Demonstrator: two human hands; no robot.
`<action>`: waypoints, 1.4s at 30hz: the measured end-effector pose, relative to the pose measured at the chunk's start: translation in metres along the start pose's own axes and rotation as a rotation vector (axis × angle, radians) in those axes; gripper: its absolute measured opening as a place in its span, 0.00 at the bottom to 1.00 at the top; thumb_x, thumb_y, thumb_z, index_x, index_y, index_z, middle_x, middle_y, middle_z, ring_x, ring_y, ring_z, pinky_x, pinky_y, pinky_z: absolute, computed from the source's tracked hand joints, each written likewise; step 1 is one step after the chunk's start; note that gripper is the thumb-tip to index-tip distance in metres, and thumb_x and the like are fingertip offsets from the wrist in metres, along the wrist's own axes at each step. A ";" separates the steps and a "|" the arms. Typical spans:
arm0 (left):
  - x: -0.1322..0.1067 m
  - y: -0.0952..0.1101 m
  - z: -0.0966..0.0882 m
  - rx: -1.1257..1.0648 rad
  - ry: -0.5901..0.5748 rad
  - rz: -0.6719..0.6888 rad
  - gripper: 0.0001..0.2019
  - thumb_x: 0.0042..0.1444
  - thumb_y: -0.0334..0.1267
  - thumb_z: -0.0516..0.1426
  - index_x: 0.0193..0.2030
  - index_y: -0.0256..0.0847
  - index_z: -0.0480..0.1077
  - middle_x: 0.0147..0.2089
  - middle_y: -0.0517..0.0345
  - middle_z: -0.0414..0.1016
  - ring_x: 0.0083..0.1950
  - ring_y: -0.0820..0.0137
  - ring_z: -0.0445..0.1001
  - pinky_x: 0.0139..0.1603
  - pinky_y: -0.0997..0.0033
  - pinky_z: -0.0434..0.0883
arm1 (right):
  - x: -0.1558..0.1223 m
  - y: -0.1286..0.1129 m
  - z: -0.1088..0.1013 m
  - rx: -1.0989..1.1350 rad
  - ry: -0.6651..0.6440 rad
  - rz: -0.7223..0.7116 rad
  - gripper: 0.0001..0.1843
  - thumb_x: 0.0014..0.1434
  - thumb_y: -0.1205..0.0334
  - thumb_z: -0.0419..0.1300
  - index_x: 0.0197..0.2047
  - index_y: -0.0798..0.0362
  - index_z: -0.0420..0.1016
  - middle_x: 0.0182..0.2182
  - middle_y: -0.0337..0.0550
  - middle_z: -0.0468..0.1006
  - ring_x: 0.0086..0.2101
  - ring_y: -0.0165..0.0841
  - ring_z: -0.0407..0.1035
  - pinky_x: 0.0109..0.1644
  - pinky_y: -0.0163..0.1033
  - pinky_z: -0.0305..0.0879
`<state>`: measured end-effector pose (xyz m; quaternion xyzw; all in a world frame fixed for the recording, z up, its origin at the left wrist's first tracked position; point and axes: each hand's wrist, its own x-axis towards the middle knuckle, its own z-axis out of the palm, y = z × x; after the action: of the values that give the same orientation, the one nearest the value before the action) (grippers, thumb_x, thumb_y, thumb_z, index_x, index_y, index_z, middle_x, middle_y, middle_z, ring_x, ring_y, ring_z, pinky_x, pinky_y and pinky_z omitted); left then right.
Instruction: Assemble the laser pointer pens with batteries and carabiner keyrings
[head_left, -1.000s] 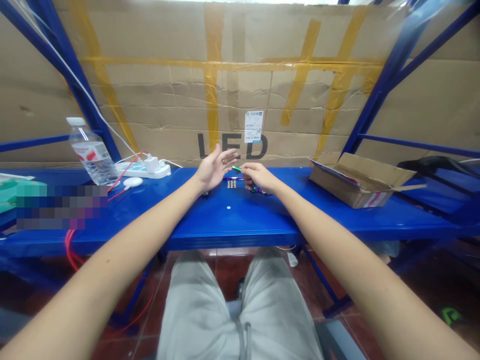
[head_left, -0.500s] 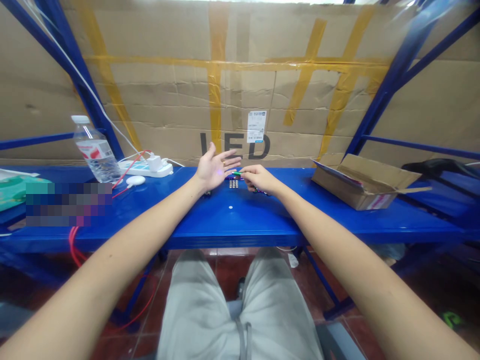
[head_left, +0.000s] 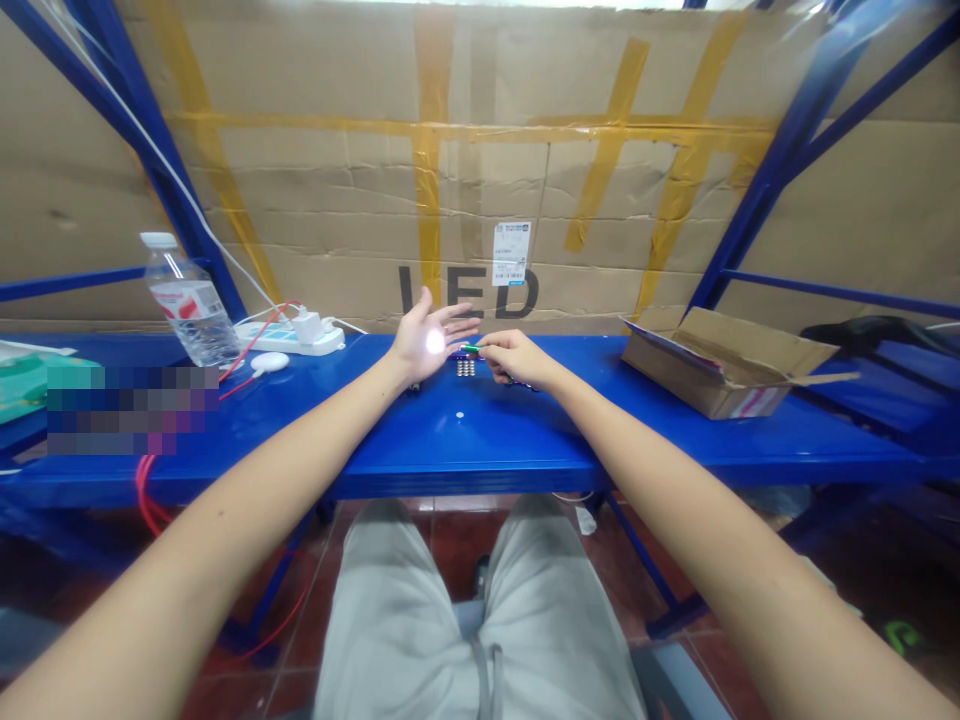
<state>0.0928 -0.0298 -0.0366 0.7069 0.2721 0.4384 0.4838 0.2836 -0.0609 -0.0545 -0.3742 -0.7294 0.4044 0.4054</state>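
Observation:
My right hand (head_left: 517, 358) pinches a small green flashlight (head_left: 471, 349) between thumb and fingers, its front end turned toward my other palm. On that palm shines a bright white spot of light (head_left: 435, 341). My left hand (head_left: 418, 338) is held up with the fingers stretched out, holding nothing. Below the flashlight, several small silver discs like button cells (head_left: 466, 368) lie in rows on the blue table (head_left: 420, 440). Nearer the front edge lies one small pale disc (head_left: 460, 415). Dark, colourful small pieces show partly behind my right hand; what they are I cannot tell.
An open cardboard box (head_left: 720, 375) stands on the right. To the left are a water bottle (head_left: 187, 305), a white power strip (head_left: 300, 335) with cables, a round white charger (head_left: 270, 362) and a green packet (head_left: 37, 385). Behind the table rises a large taped cardboard sheet (head_left: 337, 220).
The faint purple glow on my left palm has become a bright white spot. Both hands have stayed almost in place.

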 end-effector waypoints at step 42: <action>0.005 -0.011 0.000 -0.428 -0.061 -0.068 0.43 0.57 0.71 0.43 0.61 0.34 0.70 0.57 0.36 0.76 0.66 0.46 0.67 0.64 0.49 0.64 | 0.002 0.002 -0.001 -0.023 -0.020 -0.003 0.07 0.60 0.68 0.55 0.29 0.56 0.70 0.14 0.30 0.59 0.14 0.24 0.55 0.18 0.32 0.53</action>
<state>0.0955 -0.0216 -0.0448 0.5915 0.1818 0.4482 0.6451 0.2846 -0.0577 -0.0555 -0.3736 -0.7387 0.3989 0.3945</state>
